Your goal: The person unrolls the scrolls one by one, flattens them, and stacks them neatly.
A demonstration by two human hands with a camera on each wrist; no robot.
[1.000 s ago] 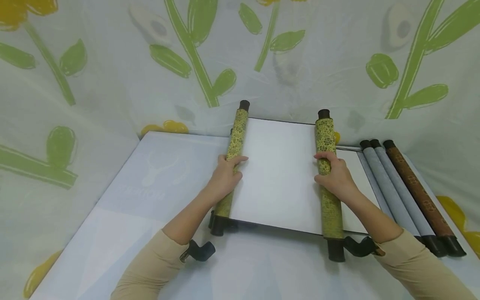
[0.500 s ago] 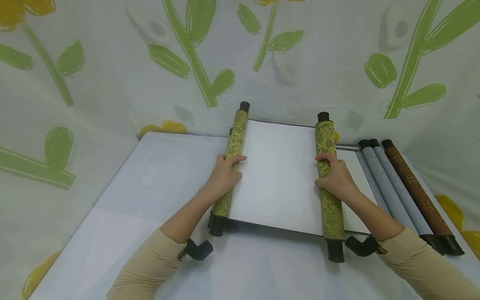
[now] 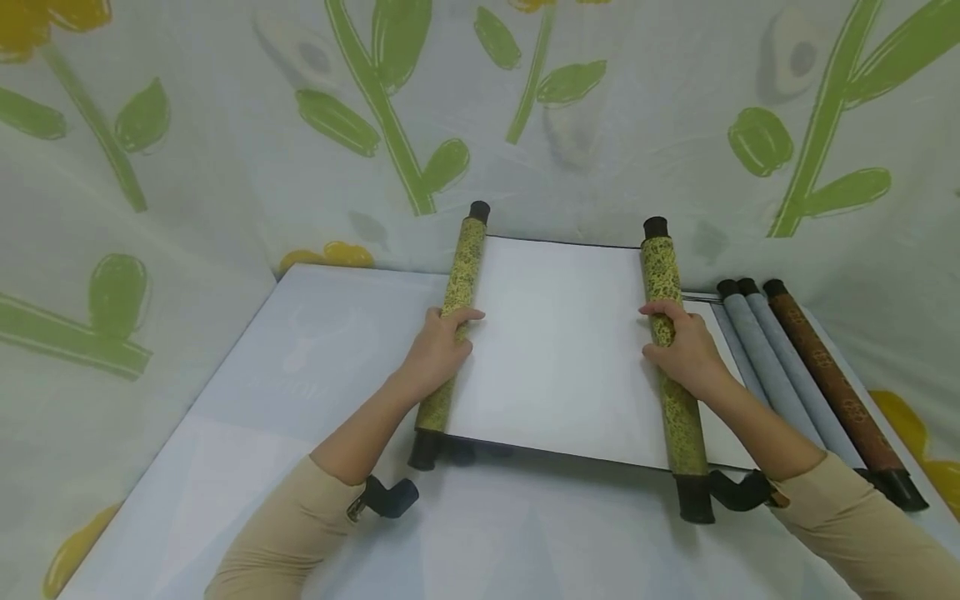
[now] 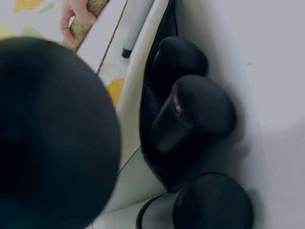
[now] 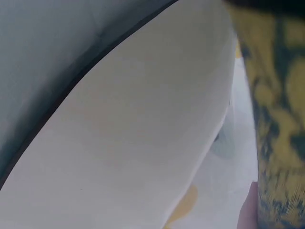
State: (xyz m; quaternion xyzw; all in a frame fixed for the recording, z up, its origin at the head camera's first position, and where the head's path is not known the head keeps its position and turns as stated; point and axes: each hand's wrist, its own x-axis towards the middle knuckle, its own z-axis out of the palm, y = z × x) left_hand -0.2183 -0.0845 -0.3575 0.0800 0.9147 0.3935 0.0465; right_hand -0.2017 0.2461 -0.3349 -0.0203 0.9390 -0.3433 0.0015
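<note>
A hanging scroll with yellow-green patterned backing and black end knobs is partly unrolled, its blank white paper [image 3: 558,350] stretched between two rolls. My left hand [image 3: 438,350] grips the left roll [image 3: 467,275] around its middle, thumb and fingertips over the paper side. Around the right roll [image 3: 682,433], my right hand [image 3: 686,346] holds on in the same way. In the right wrist view the patterned roll [image 5: 281,119] fills the right side, with a bit of a finger beside it. The left wrist view has a large black knob [image 4: 52,133] close up and the right hand [image 4: 78,16] far off.
Under the held scroll, another sheet of white paper [image 3: 723,433] lies on the pale table [image 3: 247,467]. To its right lie grey-blue rolls [image 3: 780,375] and a brown patterned roll [image 3: 840,375], all with black ends. A flower-printed curtain [image 3: 637,183] stands behind.
My hands have moved apart, the left roll going left and the right roll going right. More white paper shows between them. The rolls on the right side stay where they were.
</note>
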